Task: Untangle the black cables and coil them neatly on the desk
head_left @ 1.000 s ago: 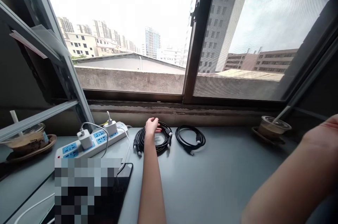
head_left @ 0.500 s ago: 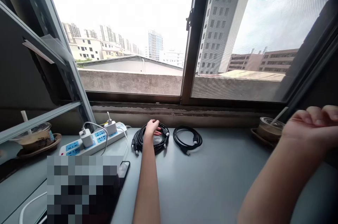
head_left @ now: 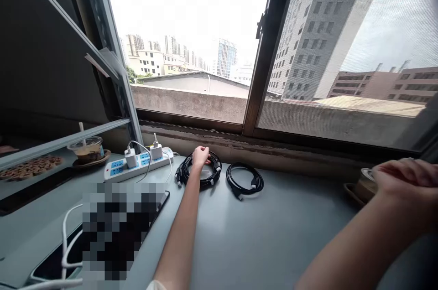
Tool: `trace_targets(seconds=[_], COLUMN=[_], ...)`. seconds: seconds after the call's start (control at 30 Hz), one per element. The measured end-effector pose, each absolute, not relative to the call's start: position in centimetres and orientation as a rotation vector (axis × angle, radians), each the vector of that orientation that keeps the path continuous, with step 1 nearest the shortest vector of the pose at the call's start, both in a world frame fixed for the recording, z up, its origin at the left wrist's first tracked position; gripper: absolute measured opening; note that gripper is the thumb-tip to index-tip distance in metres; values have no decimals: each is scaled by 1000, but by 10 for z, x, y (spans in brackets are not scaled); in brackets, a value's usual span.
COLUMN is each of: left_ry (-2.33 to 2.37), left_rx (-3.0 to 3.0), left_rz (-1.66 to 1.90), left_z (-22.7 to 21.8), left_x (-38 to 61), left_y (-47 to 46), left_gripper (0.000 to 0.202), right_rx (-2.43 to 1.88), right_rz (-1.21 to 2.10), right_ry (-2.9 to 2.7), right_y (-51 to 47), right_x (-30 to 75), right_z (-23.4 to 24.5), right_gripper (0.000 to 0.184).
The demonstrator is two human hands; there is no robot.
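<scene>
My left hand (head_left: 200,156) reaches to the far side of a thick coil of black cables (head_left: 181,172). Its fingers are curled together at the coil's far edge, partly hidden by the hand itself. Several grey plugs show around this coil, which lies on the desk below the window. Just to its right lies a smaller black cable coil (head_left: 245,188), with two connectors at its front, touched by neither hand. At the right edge my right hand (head_left: 407,176) is raised above the desk with its fingers curled in; what they hold, if anything, is hidden.
A white power strip (head_left: 137,171) with two chargers stands left of the coils. A drink cup (head_left: 89,152) sits on a brown tray behind the metal shelf frame (head_left: 120,59). Another cup (head_left: 366,187) is partly behind my right hand. A blurred-out dark device lies front left.
The view has turned, shifting the desk's left side rightward. My left hand stays at the thick coil, its fingers drawn closer together. My right hand's fingers are curled further in.
</scene>
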State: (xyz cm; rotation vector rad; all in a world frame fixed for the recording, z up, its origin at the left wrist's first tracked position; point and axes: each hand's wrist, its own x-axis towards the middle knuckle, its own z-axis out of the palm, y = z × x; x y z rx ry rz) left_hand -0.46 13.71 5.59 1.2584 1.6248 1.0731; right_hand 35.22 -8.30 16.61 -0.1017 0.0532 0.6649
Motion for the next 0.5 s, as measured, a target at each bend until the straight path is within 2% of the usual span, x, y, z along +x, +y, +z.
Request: trace_targets(seconds=[0.1,0.27,0.5], left_ry=[1532,1407,1448], left_rx=[1199,1164,1318], left_rz=[1114,1033,862], left_z=[63,80,108], left_x=[-4,-13,-21], left_y=[132,122,116], left_gripper=[23,29,36], right_rx=[166,358,349], right_rz=[707,854,661], right_ry=[-206,-187,-250], right_y=[-77,-80,-87], right_x=[336,337,317], right_z=[173,170,184], right_gripper=[31,28,19])
